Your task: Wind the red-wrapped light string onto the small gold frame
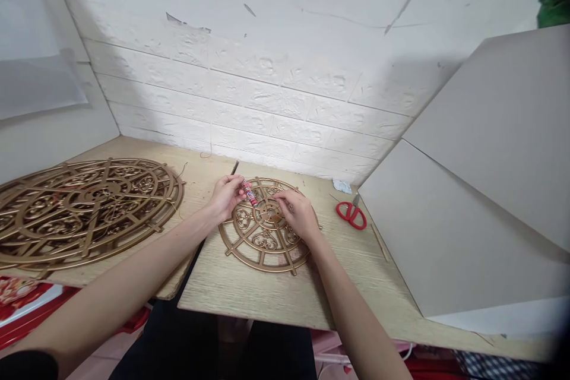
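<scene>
A small round gold openwork ornament [262, 243] lies flat on the wooden table [249, 291] in front of me. My left hand [227, 197] is closed round a small red and white glue tube [250, 193], whose tip points down at the ornament's centre. My right hand [297, 212] rests on the ornament's right half, with its fingers pressed together near the hub; what they pinch, if anything, is hidden.
A much larger gold openwork disc [84, 208] lies on the left board. Red-handled scissors [351, 214] lie right of the small ornament. Grey cardboard sheets [467, 208] lean at the right. A white brick-pattern wall [276, 107] stands behind. Red packaging [22, 303] sits low at the left.
</scene>
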A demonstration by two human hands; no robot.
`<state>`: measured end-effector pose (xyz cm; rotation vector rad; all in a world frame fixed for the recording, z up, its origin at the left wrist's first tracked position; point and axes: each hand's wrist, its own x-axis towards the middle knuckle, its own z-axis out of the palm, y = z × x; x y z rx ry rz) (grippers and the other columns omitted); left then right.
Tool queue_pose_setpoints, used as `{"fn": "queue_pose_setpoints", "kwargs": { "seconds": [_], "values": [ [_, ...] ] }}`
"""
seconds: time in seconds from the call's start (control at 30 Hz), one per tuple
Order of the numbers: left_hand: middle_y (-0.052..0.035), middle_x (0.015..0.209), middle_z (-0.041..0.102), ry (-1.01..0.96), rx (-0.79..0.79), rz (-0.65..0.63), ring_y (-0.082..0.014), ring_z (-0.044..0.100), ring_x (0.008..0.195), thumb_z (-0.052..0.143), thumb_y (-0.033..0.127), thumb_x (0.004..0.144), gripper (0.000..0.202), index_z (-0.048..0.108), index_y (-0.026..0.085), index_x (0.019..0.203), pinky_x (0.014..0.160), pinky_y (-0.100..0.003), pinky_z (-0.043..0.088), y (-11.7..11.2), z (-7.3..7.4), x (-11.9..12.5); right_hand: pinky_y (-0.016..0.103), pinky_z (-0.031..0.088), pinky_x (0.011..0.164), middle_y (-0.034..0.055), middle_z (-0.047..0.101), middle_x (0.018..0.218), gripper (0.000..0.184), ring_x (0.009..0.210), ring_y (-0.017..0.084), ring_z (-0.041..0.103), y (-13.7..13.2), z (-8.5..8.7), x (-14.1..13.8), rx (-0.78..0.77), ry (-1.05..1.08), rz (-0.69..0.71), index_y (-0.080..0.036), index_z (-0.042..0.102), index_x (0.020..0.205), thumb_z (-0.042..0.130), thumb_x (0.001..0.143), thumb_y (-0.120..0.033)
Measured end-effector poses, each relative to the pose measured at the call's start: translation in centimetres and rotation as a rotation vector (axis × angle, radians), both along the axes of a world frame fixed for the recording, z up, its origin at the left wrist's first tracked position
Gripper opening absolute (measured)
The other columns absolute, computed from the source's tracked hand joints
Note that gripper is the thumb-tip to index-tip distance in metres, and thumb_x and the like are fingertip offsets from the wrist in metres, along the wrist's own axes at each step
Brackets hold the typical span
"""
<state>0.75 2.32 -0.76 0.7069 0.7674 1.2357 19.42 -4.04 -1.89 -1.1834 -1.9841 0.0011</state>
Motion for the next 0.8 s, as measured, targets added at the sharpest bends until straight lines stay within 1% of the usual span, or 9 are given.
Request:
{"fn": "queue_pose_setpoints", "kwargs": {
  "seconds": [0.13, 0.3, 0.37, 0.43, 0.5, 0.57, 0.67, 0.73, 0.8],
  "values": [
    [-0.0102, 0.065, 0.066, 0.017, -0.007, 0.006, -0.0038, 0.045, 0.04, 0.054, 0.007, 0.077, 0.008, 0.049, 0.012, 0.075, 0.042, -0.014, 0.041, 0.0, 0.0, 0.0, 0.032, 0.049, 0.074, 0.0051, 0.069, 0.091, 0.021, 0.081, 0.019, 0.064, 0.0, -0.3, 0.3, -0.081, 0.077, -0.066, -0.021, 0.06, 0.098, 0.041, 0.091, -0.024],
    [-0.01, 0.065, 0.065, -0.009, -0.011, 0.002, -0.0046, 0.046, 0.041, 0.054, 0.006, 0.077, 0.007, 0.051, 0.012, 0.074, 0.041, -0.014, 0.041, -0.1, 0.1, 0.1, 0.033, 0.05, 0.073, 0.0049, 0.069, 0.09, 0.019, 0.076, 0.019, 0.065, 0.2, -0.5, 0.4, -0.11, 0.178, -0.045, -0.022, 0.058, 0.101, 0.043, 0.09, -0.028],
    [-0.0095, 0.064, 0.064, -0.053, -0.076, 0.015, -0.0042, 0.046, 0.041, 0.053, 0.005, 0.078, 0.009, 0.052, 0.01, 0.071, 0.041, -0.013, 0.042, -0.1, 0.3, 0.1, 0.034, 0.051, 0.076, 0.0054, 0.069, 0.092, 0.019, 0.08, 0.019, 0.066, 0.3, -0.4, 0.3, -0.113, 0.24, -0.02, -0.022, 0.056, 0.104, 0.045, 0.089, -0.027],
    [-0.0081, 0.061, 0.061, -0.109, -0.179, 0.047, -0.0034, 0.046, 0.042, 0.05, 0.003, 0.079, 0.013, 0.052, 0.009, 0.067, 0.042, -0.012, 0.042, 0.0, 0.4, 0.0, 0.034, 0.051, 0.079, 0.0054, 0.069, 0.092, 0.021, 0.083, 0.019, 0.066, 0.4, -0.4, 0.1, -0.131, 0.319, 0.001, -0.021, 0.053, 0.106, 0.048, 0.087, -0.026],
    [-0.0063, 0.058, 0.058, -0.148, -0.242, 0.094, -0.0031, 0.047, 0.042, 0.048, 0.002, 0.08, 0.017, 0.051, 0.009, 0.065, 0.045, -0.011, 0.044, 0.1, 0.5, 0.0, 0.034, 0.051, 0.079, 0.0055, 0.07, 0.091, 0.02, 0.084, 0.019, 0.066, 0.4, -0.3, 0.0, -0.16, 0.399, 0.009, -0.021, 0.054, 0.104, 0.052, 0.085, -0.027],
    [-0.006, 0.058, 0.059, -0.152, -0.215, 0.123, -0.0036, 0.048, 0.044, 0.048, 0.002, 0.08, 0.018, 0.051, 0.01, 0.065, 0.047, -0.012, 0.047, 0.2, 0.5, -0.1, 0.034, 0.051, 0.079, 0.0058, 0.07, 0.09, 0.017, 0.084, 0.019, 0.066, 0.3, -0.2, -0.1, -0.188, 0.452, 0.011, -0.02, 0.059, 0.096, 0.055, 0.083, -0.031],
    [-0.0066, 0.062, 0.062, -0.119, -0.11, 0.128, -0.0044, 0.049, 0.045, 0.049, 0.003, 0.08, 0.014, 0.05, 0.011, 0.068, 0.05, -0.016, 0.049, 0.1, 0.5, -0.2, 0.033, 0.05, 0.078, 0.0057, 0.069, 0.087, 0.017, 0.083, 0.019, 0.064, 0.0, 0.2, -0.5, -0.223, 0.486, 0.033, -0.02, 0.063, 0.085, 0.057, 0.082, -0.036],
    [-0.0062, 0.063, 0.063, -0.086, -0.051, 0.13, -0.0049, 0.05, 0.045, 0.051, 0.004, 0.079, 0.011, 0.049, 0.012, 0.072, 0.052, -0.018, 0.05, 0.0, 0.5, -0.1, 0.031, 0.049, 0.075, 0.0052, 0.068, 0.086, 0.018, 0.08, 0.019, 0.063, -0.2, 0.4, -0.8, -0.269, 0.532, 0.076, -0.02, 0.063, 0.084, 0.058, 0.081, -0.037],
    [-0.0053, 0.063, 0.064, -0.046, 0.005, 0.14, -0.0057, 0.051, 0.045, 0.052, 0.005, 0.079, 0.01, 0.048, 0.014, 0.078, 0.054, -0.021, 0.051, -0.2, 0.6, 0.0, 0.028, 0.048, 0.068, 0.0041, 0.067, 0.084, 0.019, 0.074, 0.017, 0.061, -0.3, 0.6, -1.2, -0.325, 0.596, 0.106, -0.02, 0.062, 0.084, 0.059, 0.079, -0.037]
  ]
}}
